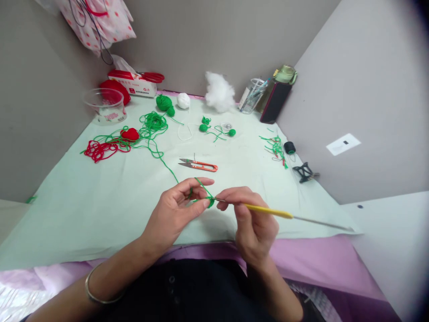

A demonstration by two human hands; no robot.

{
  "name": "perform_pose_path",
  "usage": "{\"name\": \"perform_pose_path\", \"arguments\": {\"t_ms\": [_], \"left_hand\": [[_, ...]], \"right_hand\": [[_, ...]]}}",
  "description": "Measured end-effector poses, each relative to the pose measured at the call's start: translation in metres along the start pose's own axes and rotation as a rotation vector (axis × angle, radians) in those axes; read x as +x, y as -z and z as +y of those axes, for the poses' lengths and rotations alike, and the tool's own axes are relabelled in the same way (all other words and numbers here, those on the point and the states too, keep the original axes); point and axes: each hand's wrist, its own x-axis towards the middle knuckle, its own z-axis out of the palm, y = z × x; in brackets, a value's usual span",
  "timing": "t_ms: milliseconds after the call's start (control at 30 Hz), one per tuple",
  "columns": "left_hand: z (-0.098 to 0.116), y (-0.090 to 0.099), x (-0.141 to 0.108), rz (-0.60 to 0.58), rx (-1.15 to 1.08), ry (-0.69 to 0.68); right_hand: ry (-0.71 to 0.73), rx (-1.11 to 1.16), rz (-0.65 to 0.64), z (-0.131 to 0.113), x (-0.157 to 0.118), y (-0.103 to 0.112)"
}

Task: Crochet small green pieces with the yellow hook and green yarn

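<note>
Between thumb and fingers, my left hand [179,203] pinches a small green crochet piece [210,202]. Green yarn [169,167] runs from the table up over its raised index finger. My right hand [253,219] grips a crochet hook [268,210] with a yellow handle, like a pen. The hook's tip meets the piece at the left fingertips; the exact stitch is too small to make out. Just beyond my hands lie orange thread snips [201,165], blades pointing left.
Loose green yarn [153,125] and red yarn [100,150] lie at left, near a clear tub [107,107]. White stuffing [219,91], small green crocheted balls [203,128] and a pen cup [252,96] are farther back. Yarn scraps [276,147], black thread [289,148] and a black stand [304,172] lie right.
</note>
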Motion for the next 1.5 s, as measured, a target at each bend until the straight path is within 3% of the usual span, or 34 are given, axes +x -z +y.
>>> {"name": "perform_pose_path", "arguments": {"t_ms": [133,233,333,433,500,667,767,867,967,1067,1200,1333,1500], "left_hand": [[-0.001,-0.006,0.0,0.043,-0.091,0.031],[-0.001,-0.007,0.002,-0.004,-0.298,0.19],[0.001,-0.005,0.005,-0.048,-0.453,0.323],[0.005,-0.003,0.006,-0.004,-0.406,0.266],[0.007,-0.005,0.004,-0.007,-0.33,0.206],[0.003,-0.009,0.001,-0.023,-0.234,0.121],[0.0,-0.009,0.002,-0.001,-0.263,0.128],[0.001,-0.008,0.006,-0.033,-0.384,0.244],[0.002,-0.006,0.008,-0.027,-0.461,0.327],[0.003,-0.006,0.008,0.007,-0.381,0.243],[0.003,-0.009,0.004,-0.039,-0.271,0.136],[0.003,-0.008,0.003,-0.026,-0.227,0.131],[0.006,-0.007,0.002,0.004,-0.154,0.109]], "right_hand": [[0.24,-0.378,-0.072,0.006,-0.008,-0.005],[0.31,-0.55,-0.014,0.011,-0.012,-0.011],[0.183,-0.339,0.083,0.01,-0.009,-0.012],[-0.027,0.065,0.168,0.007,0.001,-0.01],[-0.098,0.206,0.156,0.005,0.006,-0.01],[-0.109,0.105,0.123,0.006,0.004,-0.015],[0.025,-0.135,0.084,0.008,-0.005,-0.017],[0.162,-0.281,0.066,0.01,-0.009,-0.015],[0.03,-0.102,0.152,0.007,-0.004,-0.012],[-0.144,0.153,0.197,0.004,0.003,-0.011],[-0.143,0.182,0.12,0.005,0.006,-0.015],[-0.212,0.205,0.161,0.008,0.004,-0.015],[-0.329,0.406,0.163,0.011,0.004,-0.01]]}}
